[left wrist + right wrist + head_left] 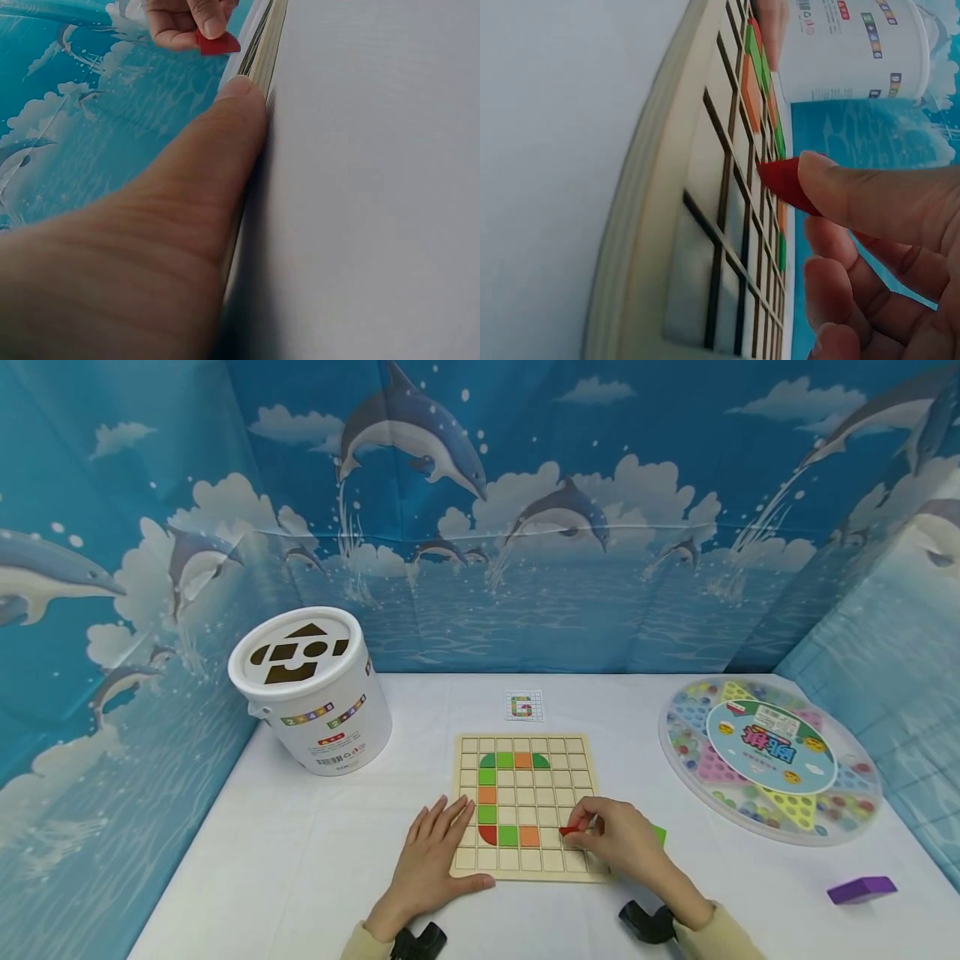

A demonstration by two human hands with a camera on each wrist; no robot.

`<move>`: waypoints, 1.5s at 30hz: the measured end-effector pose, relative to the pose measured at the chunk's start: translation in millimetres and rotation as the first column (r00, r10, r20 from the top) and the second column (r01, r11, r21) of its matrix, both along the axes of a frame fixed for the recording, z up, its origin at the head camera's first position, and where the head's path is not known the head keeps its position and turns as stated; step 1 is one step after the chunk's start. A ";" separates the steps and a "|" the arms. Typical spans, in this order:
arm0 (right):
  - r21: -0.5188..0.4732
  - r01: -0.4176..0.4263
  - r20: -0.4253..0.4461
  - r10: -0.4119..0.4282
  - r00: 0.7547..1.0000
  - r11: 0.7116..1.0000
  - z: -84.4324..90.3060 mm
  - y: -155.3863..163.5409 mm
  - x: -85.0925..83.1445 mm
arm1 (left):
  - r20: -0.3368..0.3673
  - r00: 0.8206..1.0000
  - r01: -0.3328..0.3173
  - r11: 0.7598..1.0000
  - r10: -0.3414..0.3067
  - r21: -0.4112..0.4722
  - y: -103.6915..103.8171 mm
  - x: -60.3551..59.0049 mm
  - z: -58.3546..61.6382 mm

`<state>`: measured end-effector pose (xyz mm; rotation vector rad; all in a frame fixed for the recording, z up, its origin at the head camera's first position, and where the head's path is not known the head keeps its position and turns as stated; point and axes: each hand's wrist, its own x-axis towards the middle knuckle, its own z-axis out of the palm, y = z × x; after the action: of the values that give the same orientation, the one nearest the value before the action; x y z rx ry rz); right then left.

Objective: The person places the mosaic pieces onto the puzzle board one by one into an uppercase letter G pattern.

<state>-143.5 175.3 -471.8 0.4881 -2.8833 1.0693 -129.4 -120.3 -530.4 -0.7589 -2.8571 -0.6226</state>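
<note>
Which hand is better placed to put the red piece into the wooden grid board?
Right. The right hand already pinches the red piece just over the board; the left hand lies flat, steadying its edge.

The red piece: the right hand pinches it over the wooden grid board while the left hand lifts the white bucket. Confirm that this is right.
Not quite. The right hand does pinch the red piece over the wooden grid board, but the left hand is not lifting the white bucket. The head view shows it resting flat on the board's left edge; the bucket stands apart.

Left hand (431,856) flat, fingers (450,818) straight and spread; right hand (622,843) curled, fingers (581,820) pinched together.
</note>
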 end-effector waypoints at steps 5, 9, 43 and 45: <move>-0.003 -0.021 0.021 0.021 1.000 1.000 -2.7 -9.8 -3.6 | 0.000 1.000 -0.003 1.000 0.003 -0.003 0.3 -0.4 -0.4; -0.009 -0.045 0.030 0.045 0.999 0.999 -4.6 -13.4 -6.3 | -0.007 1.000 -0.002 1.000 0.002 -0.001 0.3 -0.2 -0.6; 0.182 -0.052 -0.021 0.057 0.998 0.982 -7.6 -19.5 -12.6 | -0.020 1.000 0.001 1.000 -0.001 -0.001 -0.5 0.0 -2.2; 0.177 -0.045 -0.021 0.049 0.999 0.983 -8.0 -19.2 -12.0 | -0.019 1.000 0.001 1.000 -0.001 -0.003 -0.4 -0.3 -2.3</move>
<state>-155.4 156.1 -479.8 0.5753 -2.9733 0.8089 -129.6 -120.7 -532.7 -0.7619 -2.8412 -0.6083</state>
